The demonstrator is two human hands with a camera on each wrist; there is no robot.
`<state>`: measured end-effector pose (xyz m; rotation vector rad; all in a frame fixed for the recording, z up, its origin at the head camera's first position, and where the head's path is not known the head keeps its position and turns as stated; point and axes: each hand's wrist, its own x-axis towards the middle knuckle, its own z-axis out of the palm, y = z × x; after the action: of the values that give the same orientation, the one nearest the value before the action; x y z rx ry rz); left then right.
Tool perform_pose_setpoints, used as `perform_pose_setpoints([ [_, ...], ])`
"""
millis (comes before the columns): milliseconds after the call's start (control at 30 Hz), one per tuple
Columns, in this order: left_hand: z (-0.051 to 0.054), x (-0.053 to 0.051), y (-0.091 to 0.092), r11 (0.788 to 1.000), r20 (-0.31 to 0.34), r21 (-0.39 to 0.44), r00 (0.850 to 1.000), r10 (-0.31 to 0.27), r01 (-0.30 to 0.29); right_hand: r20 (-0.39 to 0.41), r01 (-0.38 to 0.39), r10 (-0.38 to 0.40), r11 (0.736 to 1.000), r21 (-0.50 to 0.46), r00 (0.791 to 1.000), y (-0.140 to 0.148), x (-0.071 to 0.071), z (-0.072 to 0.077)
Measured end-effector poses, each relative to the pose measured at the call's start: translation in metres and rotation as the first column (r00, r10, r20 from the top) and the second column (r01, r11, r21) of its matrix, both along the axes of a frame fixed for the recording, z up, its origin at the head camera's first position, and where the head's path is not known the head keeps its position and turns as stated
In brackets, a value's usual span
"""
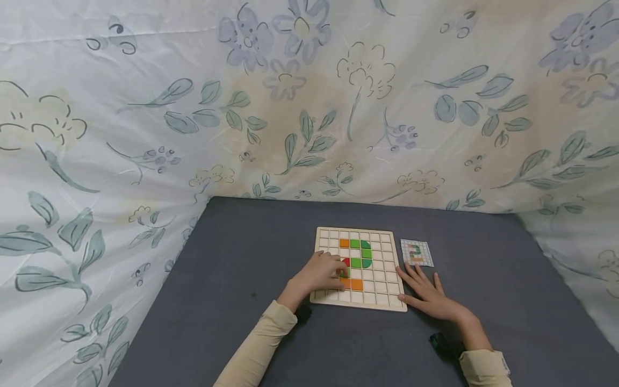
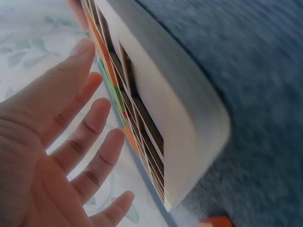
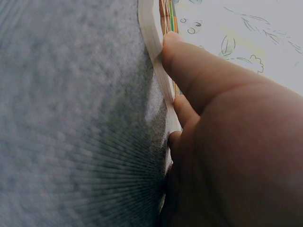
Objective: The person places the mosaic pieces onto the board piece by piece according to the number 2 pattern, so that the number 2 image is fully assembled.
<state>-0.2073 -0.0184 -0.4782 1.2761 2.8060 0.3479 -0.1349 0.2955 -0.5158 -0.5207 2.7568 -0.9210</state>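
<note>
A pale wooden grid board [image 1: 379,275] lies on the dark cloth, with green, orange and red tiles set in its cells. My left hand [image 1: 320,273] reaches over the board's left side, fingertips at the red tile [image 1: 345,262] and the lower orange tiles [image 1: 357,285]. In the left wrist view its fingers spread loosely, with nothing visible between thumb and fingers. My right hand [image 1: 430,296] rests at the board's right edge, fingers extended; the right wrist view shows the thumb [image 3: 189,61] against that edge. Part of the tile pattern is hidden under the left fingers.
A small printed card [image 1: 424,253] with a coloured grid pattern lies right of the board, just beyond the right fingertips. An orange piece [image 2: 217,221] shows at the bottom of the left wrist view. Behind the dark table [image 1: 242,242] hangs a floral curtain [image 1: 300,97].
</note>
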Motion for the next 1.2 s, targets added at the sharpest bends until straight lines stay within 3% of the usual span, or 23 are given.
perform_pose_setpoints([
  [600,0.003,-0.001,-0.025,0.998,0.05,0.024,0.997,0.052,-0.053,0.003,0.009,-0.009,1.0,0.013,1.0,0.0,0.0,0.0],
  [900,0.001,0.001,-0.042,0.997,0.034,0.028,0.997,0.074,-0.075,-0.001,0.007,-0.007,1.0,0.016,1.0,-0.001,-0.001,0.001],
  [1200,-0.003,0.002,-0.061,0.992,0.069,0.051,0.991,0.113,-0.116,-0.005,0.006,-0.006,1.0,0.01,1.0,-0.001,0.0,0.002],
])
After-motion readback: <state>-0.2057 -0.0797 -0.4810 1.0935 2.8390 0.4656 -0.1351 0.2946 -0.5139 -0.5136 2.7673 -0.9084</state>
